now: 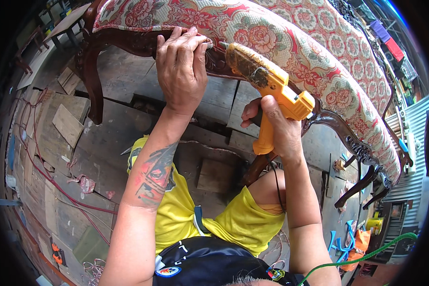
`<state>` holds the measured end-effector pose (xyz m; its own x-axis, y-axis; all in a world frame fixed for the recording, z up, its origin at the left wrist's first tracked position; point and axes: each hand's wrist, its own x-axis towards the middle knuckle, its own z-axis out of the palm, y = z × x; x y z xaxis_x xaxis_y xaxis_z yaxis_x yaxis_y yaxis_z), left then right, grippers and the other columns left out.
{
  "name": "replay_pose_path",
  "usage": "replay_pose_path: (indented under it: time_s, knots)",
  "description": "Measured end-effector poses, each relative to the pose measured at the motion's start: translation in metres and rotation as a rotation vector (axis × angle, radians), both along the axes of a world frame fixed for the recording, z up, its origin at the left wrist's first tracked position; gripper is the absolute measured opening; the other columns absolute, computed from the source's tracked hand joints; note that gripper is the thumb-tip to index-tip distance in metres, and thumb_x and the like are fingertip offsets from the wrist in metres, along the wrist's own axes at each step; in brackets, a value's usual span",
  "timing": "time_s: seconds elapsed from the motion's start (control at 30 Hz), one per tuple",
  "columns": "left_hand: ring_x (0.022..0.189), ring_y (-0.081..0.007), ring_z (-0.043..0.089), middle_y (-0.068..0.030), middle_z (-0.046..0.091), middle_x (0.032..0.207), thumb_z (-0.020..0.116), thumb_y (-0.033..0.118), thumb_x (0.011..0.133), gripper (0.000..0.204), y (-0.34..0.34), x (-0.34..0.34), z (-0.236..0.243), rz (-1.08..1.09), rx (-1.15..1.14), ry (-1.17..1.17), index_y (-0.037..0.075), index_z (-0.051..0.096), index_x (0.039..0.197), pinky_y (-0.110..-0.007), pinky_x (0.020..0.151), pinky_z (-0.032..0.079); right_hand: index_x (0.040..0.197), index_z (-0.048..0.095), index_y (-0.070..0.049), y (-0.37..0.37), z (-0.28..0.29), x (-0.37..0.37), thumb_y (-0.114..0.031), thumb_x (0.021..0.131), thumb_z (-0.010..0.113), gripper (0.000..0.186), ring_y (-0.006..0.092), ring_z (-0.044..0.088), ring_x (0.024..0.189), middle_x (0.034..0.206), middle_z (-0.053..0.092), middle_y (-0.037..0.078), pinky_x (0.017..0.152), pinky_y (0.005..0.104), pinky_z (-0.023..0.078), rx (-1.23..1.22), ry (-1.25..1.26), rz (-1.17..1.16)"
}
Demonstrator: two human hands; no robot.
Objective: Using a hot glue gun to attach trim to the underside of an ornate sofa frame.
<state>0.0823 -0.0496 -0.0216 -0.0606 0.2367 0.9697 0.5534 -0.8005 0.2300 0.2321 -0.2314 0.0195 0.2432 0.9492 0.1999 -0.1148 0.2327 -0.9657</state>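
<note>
A yellow glue gun is in my right hand, its fingers wrapped round the handle. Brown, crusty residue covers the front of the gun. Its nozzle points left, close to the lower seam of a floral upholstered sofa. My left hand is at that same seam, fingers bunched against the fabric edge above the carved dark wood rail. A small pale bit shows by its fingertips, just left of the nozzle; I cannot tell what it is.
Carved sofa legs stand on worn floor planks. Red hoses run along the left, near loose wood boards. A green cord crosses the lower right by an orange bag and blue straps. The gun's black cord hangs by my knee.
</note>
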Motion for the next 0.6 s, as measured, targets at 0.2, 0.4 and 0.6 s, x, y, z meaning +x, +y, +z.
replay_pose_path:
  time_s: [0.2,0.4,0.6]
  knots:
    - [0.128,-0.0292,0.067,-0.0045,0.076,0.124,0.070,0.020,0.105,0.012,-0.0017,-0.0015,0.0000,-0.001,-0.001,0.000,0.014,0.075,0.114,-0.052,0.121,0.040,0.120,0.068,0.003,0.0041,-0.0055,-0.0022,-0.013,0.105,0.072,0.023,0.0182,0.072,0.080,0.088,0.072,0.010,0.065,0.0346,0.066,-0.074,0.056,0.000]
    - [0.128,-0.0280,0.067,-0.0038,0.077,0.124,0.071,0.020,0.105,0.012,0.0003,-0.0010,-0.0008,-0.011,-0.002,-0.008,0.015,0.075,0.114,-0.052,0.121,0.040,0.120,0.067,0.003,0.0076,-0.0057,-0.0006,-0.014,0.105,0.071,0.023,0.0183,0.072,0.079,0.088,0.071,0.010,0.063,0.0346,0.066,-0.079,0.036,-0.006]
    - [0.128,-0.0271,0.066,-0.0021,0.076,0.123,0.070,0.021,0.105,0.011,0.0021,0.0013,-0.0027,-0.010,0.002,-0.028,0.016,0.075,0.113,-0.052,0.123,0.039,0.122,0.066,0.003,0.0086,-0.0055,-0.0008,-0.014,0.106,0.070,0.024,0.0177,0.071,0.079,0.087,0.070,0.009,0.062,0.0342,0.065,-0.093,0.045,0.012]
